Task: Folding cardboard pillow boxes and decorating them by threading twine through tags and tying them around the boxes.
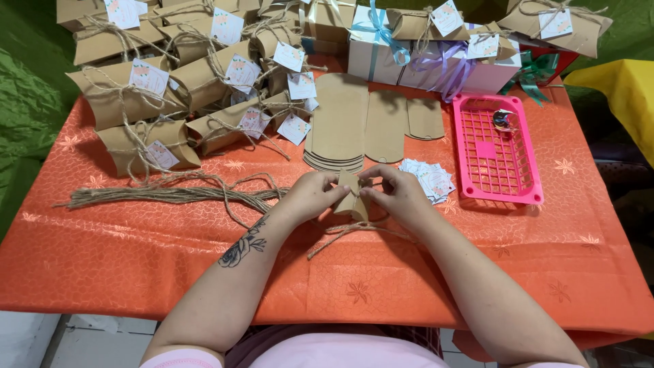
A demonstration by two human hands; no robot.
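- The small kraft pillow box stands upright between both hands, above the orange tablecloth, its long axis vertical.
- The left hand and the right hand pinch its sides, equally near.
- Loose jute twine trails just beneath.

We held a small brown pillow box between our left hand and right hand. Finished brown pillow boxes with pale square tags were piled far left; flat box blanks lay ahead, loose tags right, white ribboned boxes behind.
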